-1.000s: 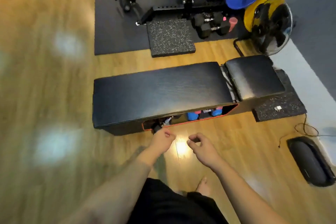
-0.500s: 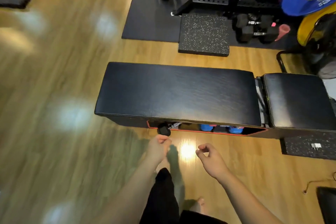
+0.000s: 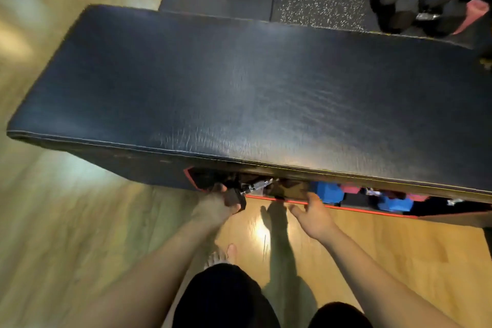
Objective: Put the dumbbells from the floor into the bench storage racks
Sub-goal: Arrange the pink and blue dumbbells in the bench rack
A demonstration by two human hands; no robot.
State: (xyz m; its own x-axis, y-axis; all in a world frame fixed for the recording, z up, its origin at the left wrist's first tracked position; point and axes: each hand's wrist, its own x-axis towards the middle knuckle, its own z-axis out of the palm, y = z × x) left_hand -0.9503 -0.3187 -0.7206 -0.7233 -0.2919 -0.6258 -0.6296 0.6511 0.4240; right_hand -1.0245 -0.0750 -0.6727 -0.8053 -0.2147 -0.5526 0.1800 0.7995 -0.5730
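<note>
Grained black vinyl bench [image 3: 239,88]; left hand [image 3: 215,206] grips the hex dumbbell's [image 3: 235,198] rubber head, right hand [image 3: 314,214] relaxed, fingers spread.

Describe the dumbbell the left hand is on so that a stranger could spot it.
Find the long black bench. In its red-edged opening, at the left end, lies a black dumbbell with a chrome handle. Its neighbours to the right are blue.

Grained black leather-look bench [image 3: 239,82]; glossy wood floor [image 3: 372,242]; speckled rubber mat [image 3: 316,2].
</note>
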